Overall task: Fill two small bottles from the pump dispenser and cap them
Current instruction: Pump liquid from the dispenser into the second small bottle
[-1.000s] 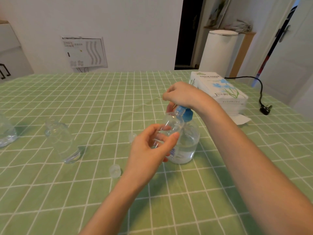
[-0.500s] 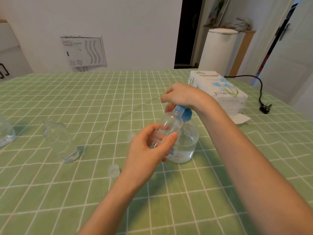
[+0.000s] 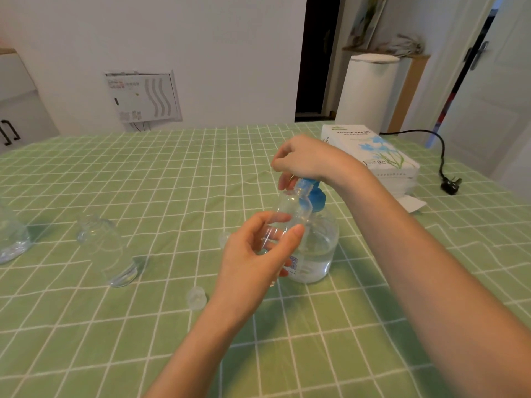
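Right hand (image 3: 309, 160) now higher over pump (image 3: 311, 193).

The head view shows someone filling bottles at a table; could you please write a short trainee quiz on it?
1. Which hand holds the small bottle at the pump dispenser?
2. True or false: the second small bottle on the tablecloth is capped.
3. How many loose caps lie on the cloth? A) none B) two C) five

Key: 1. The left hand; the right hand is on the pump. 2. False, its mouth looks open. 3. B: one cap near, another cap behind the left hand.
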Demonstrator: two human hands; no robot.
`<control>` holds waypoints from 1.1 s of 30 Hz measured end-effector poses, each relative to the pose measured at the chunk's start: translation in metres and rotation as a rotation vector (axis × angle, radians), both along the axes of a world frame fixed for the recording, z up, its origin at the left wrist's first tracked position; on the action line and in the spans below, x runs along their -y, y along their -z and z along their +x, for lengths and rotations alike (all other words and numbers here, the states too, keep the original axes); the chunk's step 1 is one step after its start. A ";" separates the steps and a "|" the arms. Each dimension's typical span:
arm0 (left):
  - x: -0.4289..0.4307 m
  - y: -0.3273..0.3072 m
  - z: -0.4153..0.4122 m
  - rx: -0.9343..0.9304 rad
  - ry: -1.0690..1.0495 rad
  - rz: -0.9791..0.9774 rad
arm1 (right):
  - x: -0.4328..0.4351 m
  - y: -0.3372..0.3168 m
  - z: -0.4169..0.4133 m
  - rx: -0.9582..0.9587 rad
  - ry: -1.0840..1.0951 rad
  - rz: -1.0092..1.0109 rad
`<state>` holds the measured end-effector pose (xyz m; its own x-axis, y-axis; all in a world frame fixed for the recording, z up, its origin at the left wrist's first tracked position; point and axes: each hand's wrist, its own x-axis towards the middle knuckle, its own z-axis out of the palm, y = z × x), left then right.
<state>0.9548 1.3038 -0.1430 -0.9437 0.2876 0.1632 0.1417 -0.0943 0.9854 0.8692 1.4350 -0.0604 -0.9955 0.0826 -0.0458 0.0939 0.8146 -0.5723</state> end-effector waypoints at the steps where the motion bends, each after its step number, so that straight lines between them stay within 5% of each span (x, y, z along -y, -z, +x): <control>1: 0.000 0.000 0.000 0.000 0.000 -0.006 | 0.000 0.001 0.000 0.009 0.001 0.006; 33: 0.000 0.005 0.002 0.053 0.008 -0.033 | 0.000 0.011 0.003 0.073 0.030 -0.022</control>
